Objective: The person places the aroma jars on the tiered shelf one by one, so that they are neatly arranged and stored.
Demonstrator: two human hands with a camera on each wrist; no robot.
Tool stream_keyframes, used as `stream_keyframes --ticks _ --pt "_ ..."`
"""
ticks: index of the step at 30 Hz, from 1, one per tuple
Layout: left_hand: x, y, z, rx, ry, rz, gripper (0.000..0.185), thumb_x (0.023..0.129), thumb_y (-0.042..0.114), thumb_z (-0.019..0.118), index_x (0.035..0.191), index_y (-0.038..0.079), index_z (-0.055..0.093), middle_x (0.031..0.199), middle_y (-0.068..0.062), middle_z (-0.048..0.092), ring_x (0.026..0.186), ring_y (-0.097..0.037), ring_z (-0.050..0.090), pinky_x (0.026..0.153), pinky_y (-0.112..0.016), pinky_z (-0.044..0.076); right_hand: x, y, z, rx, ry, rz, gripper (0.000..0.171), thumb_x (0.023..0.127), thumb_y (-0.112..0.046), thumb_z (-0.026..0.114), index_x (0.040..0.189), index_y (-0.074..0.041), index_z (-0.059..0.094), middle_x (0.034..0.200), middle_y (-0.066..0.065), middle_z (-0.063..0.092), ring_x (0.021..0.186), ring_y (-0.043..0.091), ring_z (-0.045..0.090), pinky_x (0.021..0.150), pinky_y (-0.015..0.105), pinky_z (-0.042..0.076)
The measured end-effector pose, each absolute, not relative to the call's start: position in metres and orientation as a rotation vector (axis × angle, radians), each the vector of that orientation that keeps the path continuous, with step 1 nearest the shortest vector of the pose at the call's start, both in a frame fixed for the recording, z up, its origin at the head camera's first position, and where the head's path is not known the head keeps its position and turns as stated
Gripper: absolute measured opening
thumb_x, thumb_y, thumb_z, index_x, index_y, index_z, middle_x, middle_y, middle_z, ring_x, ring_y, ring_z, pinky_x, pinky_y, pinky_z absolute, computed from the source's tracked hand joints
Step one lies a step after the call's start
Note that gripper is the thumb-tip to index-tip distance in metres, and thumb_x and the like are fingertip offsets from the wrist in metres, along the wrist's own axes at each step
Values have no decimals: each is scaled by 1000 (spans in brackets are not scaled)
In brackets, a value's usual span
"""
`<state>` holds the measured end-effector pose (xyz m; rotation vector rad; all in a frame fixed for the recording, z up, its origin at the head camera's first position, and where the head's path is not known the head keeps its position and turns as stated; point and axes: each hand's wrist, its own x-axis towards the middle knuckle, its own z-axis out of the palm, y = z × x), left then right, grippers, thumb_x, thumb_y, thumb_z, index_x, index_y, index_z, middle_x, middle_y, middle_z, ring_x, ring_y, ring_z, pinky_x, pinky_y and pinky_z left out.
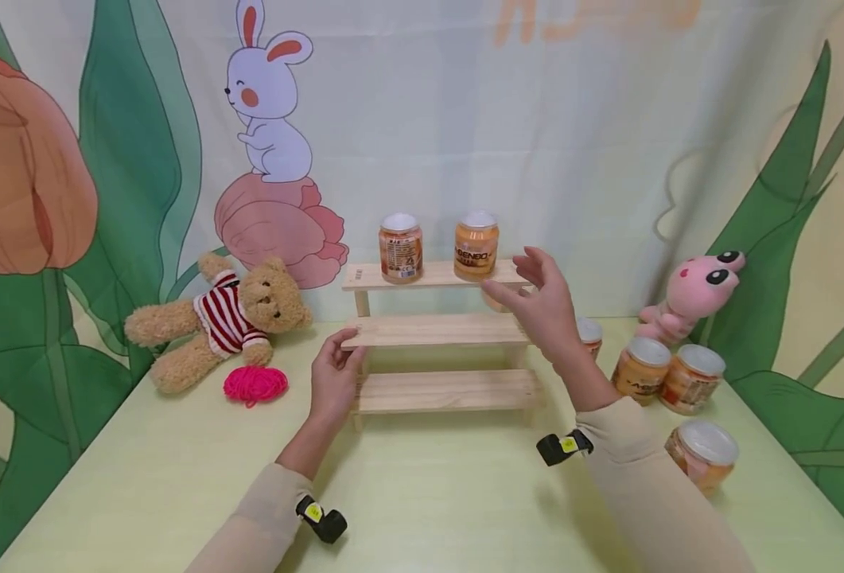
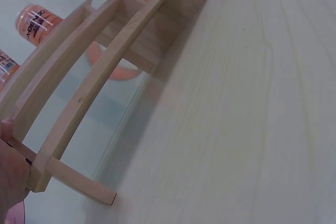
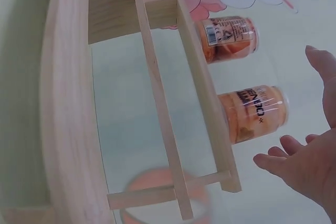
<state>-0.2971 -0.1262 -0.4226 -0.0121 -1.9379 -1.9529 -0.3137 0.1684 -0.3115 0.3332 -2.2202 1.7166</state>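
While the left hand [image 1: 334, 374] grips the rack [image 1: 439, 330], the right hand's [image 1: 545, 306] fingers hover released beside the orange jar [image 1: 476, 246].

two jars [image 1: 438, 247] on rack's [image 1: 439, 330] top shelf, bear [image 1: 224, 318] left

Bright, even light; perhaps slightly soft.

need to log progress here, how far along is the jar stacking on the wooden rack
Done: two jars stand on the top step of the wooden rack. In hand: nothing is held; the right hand hovers open beside the right jar, and the left hand holds the rack's middle step at its left end. Left: the middle and bottom steps are bare, and four jars sit on the table to the right.
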Motion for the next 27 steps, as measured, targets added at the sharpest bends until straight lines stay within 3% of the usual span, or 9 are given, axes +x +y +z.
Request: stream_keyframes --ticks 9,15,23,25,27 --pt "-303 -125 -430 -16 -1938 -1945 31 99 7 62 130 4 60 103 -20 65 88 -14 56 65 -20 45 -272 194 -325 443 -2136 1584 86 85 -21 83 154 -8 33 148 9 45 139 22 39 111 44 36" --pt "-302 -126 -431 -17 -1934 -1939 31 99 7 63 130 4 60 102 -17 66 87 -13 56 65 -20 45 -261 217 -333 489 -2197 1505 82 85 -14 82 152 -4 34 146 12 48 138 26 41 109 45 38" --pt "-301 -129 -432 -21 -1917 -1950 32 99 6 62 131 3 59 110 -25 64 86 -14 56 66 -20 46 -252 251 -324 597 -2372 1347 83 86 -12 81 152 -2 33 149 17 44 139 34 38 106 54 37" --pt "-301 -129 -432 -30 -1920 -1947 32 99 6 62 131 3 59 110 -23 65 88 -14 57 66 -20 45 -249 264 -318 585 -2428 1282 83 86 -14 82 153 -4 34 150 16 44 138 34 39 106 52 37" --pt "-301 -128 -431 -41 -1920 -1945 33 99 7 62 132 3 59 109 -23 65 89 -15 57 65 -20 45 -246 278 -313 590 -2472 1236 81 86 -15 82 152 -5 36 148 14 46 135 30 42 107 41 39"
